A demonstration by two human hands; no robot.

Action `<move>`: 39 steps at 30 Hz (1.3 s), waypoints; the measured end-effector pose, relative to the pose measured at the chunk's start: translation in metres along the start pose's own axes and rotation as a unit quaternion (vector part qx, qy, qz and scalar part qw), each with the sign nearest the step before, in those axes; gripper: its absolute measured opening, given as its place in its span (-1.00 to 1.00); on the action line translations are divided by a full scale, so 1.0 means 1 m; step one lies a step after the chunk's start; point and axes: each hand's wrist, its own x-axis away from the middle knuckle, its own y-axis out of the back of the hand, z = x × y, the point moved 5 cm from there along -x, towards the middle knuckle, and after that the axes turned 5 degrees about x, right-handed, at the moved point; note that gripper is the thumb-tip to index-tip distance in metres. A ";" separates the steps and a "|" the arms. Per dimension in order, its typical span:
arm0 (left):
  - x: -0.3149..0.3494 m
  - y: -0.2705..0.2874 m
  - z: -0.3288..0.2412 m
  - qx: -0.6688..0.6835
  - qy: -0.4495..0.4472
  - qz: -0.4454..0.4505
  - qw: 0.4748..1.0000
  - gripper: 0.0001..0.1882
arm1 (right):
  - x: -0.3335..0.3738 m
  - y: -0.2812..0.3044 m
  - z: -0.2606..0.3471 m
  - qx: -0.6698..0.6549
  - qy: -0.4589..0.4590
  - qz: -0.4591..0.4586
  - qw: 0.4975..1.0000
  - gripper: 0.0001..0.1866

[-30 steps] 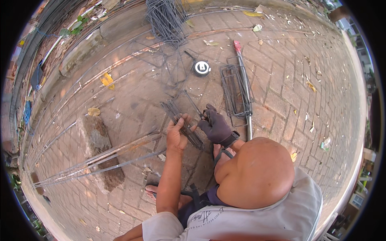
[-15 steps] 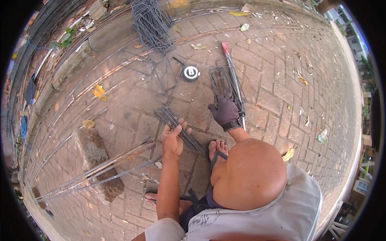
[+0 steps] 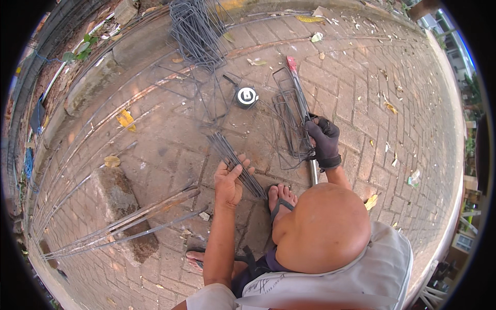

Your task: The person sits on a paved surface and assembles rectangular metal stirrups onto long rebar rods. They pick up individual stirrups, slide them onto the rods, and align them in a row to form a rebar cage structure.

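My bare left hand (image 3: 229, 185) is closed round a bundle of short straight steel rods (image 3: 232, 160), its thumb over them. The rods slant from upper left down toward my right foot. My right hand (image 3: 325, 143), in a dark fingerless glove, is closed round the side of several bent-wire rectangular stirrups (image 3: 290, 124). They fan out to its left, loosely overlapping and tilted. Under that hand runs a long metal tool (image 3: 298, 88) with a red end and a silver shaft; whether my fingers also touch it is hidden.
A black-and-white tape measure (image 3: 247, 97) lies ahead on the brick paving. Beyond it is a heap of wire stirrups (image 3: 194, 33) by the kerb, with loose frames nearer. Long rods (image 3: 155, 206) rest over a stone block (image 3: 116, 188) at left.
My right hand has moved right and closed on the stirrups, which have shifted and spread apart. My left hand and its rods have moved slightly right.
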 end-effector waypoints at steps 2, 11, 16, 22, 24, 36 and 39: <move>-0.003 0.000 -0.001 -0.004 -0.001 0.002 1.000 -0.55 | 0.001 0.002 0.012 -0.061 -0.049 -0.002 0.997 -0.87; -0.012 0.001 -0.005 -0.012 -0.012 0.000 1.000 -0.59 | -0.033 -0.024 0.045 -0.184 -0.028 0.065 0.980 -0.79; -0.012 -0.007 -0.001 0.008 0.001 0.030 1.000 -0.62 | -0.020 -0.038 0.053 -0.374 -0.104 0.163 0.907 -0.79; -0.007 -0.022 0.000 0.048 0.009 0.048 0.998 -0.63 | -0.005 -0.059 0.051 -0.320 -0.117 0.188 0.921 -0.79; -0.003 -0.030 -0.002 0.046 0.000 0.041 0.998 -0.63 | 0.000 -0.065 0.046 -0.286 -0.139 0.178 0.931 -0.78; -0.012 -0.046 0.006 -0.018 0.009 -0.113 0.993 -0.74 | 0.041 -0.080 0.032 -0.157 -0.149 0.236 0.947 -0.84; -0.018 -0.045 0.005 0.014 0.011 -0.096 0.995 -0.77 | 0.046 -0.071 0.036 -0.152 -0.181 0.220 0.946 -0.83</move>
